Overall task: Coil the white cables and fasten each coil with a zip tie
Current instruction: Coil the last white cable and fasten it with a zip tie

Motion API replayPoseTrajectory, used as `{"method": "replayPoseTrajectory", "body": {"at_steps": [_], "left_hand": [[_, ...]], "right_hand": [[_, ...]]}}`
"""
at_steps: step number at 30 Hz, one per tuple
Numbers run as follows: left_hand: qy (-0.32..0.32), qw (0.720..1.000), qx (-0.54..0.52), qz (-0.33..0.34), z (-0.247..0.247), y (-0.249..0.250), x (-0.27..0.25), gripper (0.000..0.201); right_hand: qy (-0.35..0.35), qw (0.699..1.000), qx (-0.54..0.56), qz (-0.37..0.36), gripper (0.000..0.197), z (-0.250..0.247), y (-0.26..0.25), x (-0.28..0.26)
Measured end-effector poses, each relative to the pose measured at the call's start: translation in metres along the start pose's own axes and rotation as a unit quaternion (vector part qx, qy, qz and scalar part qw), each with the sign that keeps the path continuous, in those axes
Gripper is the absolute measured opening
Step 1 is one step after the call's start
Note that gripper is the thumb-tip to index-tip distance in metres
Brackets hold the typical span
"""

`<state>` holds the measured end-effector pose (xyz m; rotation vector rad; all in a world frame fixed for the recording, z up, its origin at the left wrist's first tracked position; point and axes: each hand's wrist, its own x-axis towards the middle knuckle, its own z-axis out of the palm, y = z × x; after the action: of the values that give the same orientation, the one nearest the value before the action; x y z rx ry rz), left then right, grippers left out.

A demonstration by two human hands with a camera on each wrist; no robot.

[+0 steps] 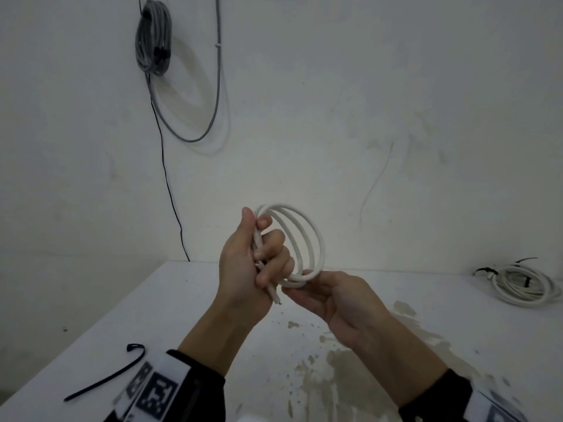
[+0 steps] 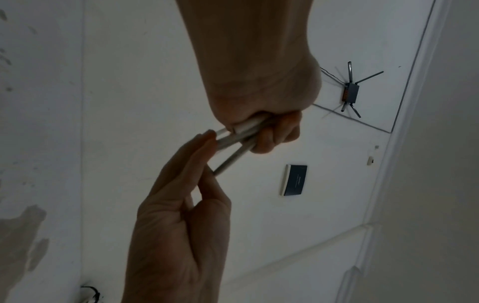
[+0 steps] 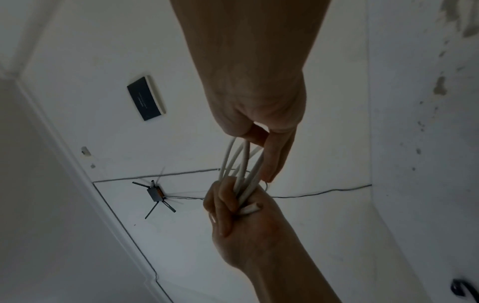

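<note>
A white cable (image 1: 307,236) is wound into a small coil of several loops, held up above the white table (image 1: 170,303). My left hand (image 1: 259,239) grips one side of the coil in its fist, with two cut cable ends (image 1: 274,295) poking out below the fingers. My right hand (image 1: 297,283) pinches the coil's lower loops between thumb and fingers. The left wrist view shows the cable (image 2: 233,139) in the left fist and the right fingers (image 2: 204,143) touching it. In the right wrist view the loops (image 3: 241,164) run between both hands. A black zip tie (image 1: 106,373) lies loose on the table at the near left.
Another white cable coil (image 1: 521,284) with black ties lies at the table's far right. A grey cable bundle (image 1: 154,38) hangs on the wall, with a thin black wire (image 1: 170,196) running down behind the table. Stains (image 1: 344,360) mark the tabletop near me.
</note>
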<state>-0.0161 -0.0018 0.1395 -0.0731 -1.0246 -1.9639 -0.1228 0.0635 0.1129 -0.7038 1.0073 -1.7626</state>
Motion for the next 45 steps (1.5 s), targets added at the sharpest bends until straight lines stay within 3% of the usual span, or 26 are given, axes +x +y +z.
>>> {"method": "replayPoseTrajectory", "body": {"at_steps": [3, 6, 9, 13, 16, 18, 26, 29, 32, 39, 40, 42, 44, 45], "left_hand": [[-0.024, 0.999, -0.009, -0.032, 0.0, 0.009, -0.001, 0.036], [-0.067, 0.991, -0.035, -0.11, -0.013, 0.019, 0.001, 0.036], [-0.178, 0.946, -0.148, -0.225, -0.025, 0.016, 0.0, 0.035], [-0.191, 0.932, -0.154, -0.265, -0.03, 0.007, -0.005, 0.039], [-0.081, 0.972, -0.046, -0.216, -0.033, 0.0, -0.007, 0.062], [-0.017, 0.985, 0.027, -0.167, -0.031, -0.005, -0.008, 0.067], [0.061, 0.974, 0.195, -0.102, -0.023, -0.025, -0.017, 0.055], [0.089, 0.965, 0.215, -0.117, -0.023, -0.022, -0.017, 0.057], [0.097, 0.96, 0.194, -0.177, -0.026, -0.011, -0.015, 0.065], [0.089, 0.951, 0.152, -0.255, -0.033, 0.002, -0.015, 0.064], [0.087, 0.944, 0.165, -0.271, -0.034, 0.003, -0.015, 0.063], [0.075, 0.921, 0.236, -0.302, -0.037, 0.007, -0.017, 0.064], [0.036, 0.885, 0.323, -0.332, -0.038, 0.008, -0.018, 0.067], [0.013, 0.868, 0.353, -0.349, -0.036, 0.009, -0.019, 0.07]], "right_hand": [[-0.042, 0.998, -0.024, 0.027, 0.019, -0.002, 0.0, -0.004], [-0.051, 0.998, -0.033, 0.018, 0.03, -0.009, -0.007, -0.005], [-0.021, 0.996, -0.07, -0.055, 0.036, -0.003, -0.013, -0.003], [0.08, 0.958, -0.237, -0.138, 0.052, 0.012, 0.0, -0.005], [0.167, 0.914, -0.298, -0.219, 0.049, 0.011, 0.012, -0.003], [0.201, 0.903, -0.295, -0.24, 0.049, 0.008, 0.018, -0.001], [0.274, 0.905, -0.231, -0.23, 0.051, 0.004, 0.03, 0.007], [0.256, 0.889, -0.269, -0.267, 0.051, 0.003, 0.033, 0.003], [0.204, 0.884, -0.312, -0.28, 0.048, -0.001, 0.036, -0.006], [0.108, 0.91, -0.346, -0.199, 0.042, -0.003, 0.035, -0.011], [0.088, 0.901, -0.389, -0.171, 0.042, -0.005, 0.033, -0.011], [0.053, 0.852, -0.499, -0.152, 0.034, -0.01, 0.029, -0.008], [-0.004, 0.797, -0.565, -0.214, 0.03, -0.011, 0.025, -0.008], [-0.036, 0.776, -0.576, -0.254, 0.036, -0.009, 0.024, -0.009]]}}
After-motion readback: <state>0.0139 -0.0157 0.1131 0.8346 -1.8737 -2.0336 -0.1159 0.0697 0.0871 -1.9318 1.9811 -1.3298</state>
